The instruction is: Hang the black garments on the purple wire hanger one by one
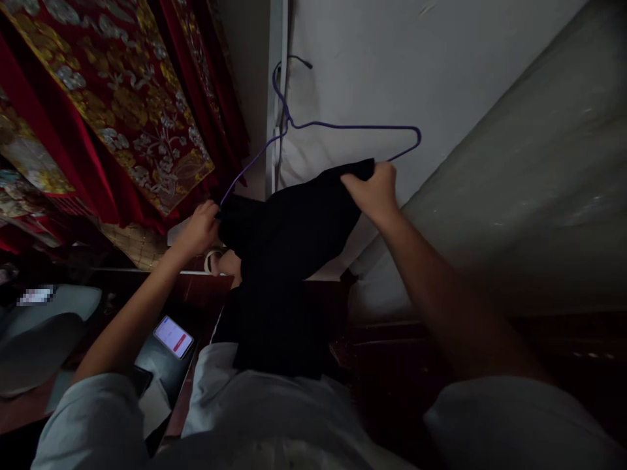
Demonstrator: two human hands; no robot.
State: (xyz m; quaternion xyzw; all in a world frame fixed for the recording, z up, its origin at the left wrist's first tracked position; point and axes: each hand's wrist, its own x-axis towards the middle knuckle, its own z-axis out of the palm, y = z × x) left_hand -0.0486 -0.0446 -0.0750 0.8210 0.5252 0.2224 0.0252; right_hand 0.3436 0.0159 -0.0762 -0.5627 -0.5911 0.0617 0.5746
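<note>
A black garment (298, 225) hangs between my two hands, its exact kind not clear in the dim light. At its left top corner my left hand (202, 228) is closed on the cloth, where the wire of a purple hanger (353, 126) runs down. My right hand (375, 190) pinches the garment's right top edge, thumb in front. The hanger's right end sticks out above that hand, and its hook points up beside a pale vertical edge. The cloth hides the hanger's lower part.
Red embroidered cloth (142, 111) with gold and silver patterns hangs at the left. A lit phone (173, 337) lies on a dark surface at lower left, near a grey cushion-like shape (44, 339). Greyish sheeting (514, 196) covers the right side. A pale wall (392, 65) stands ahead.
</note>
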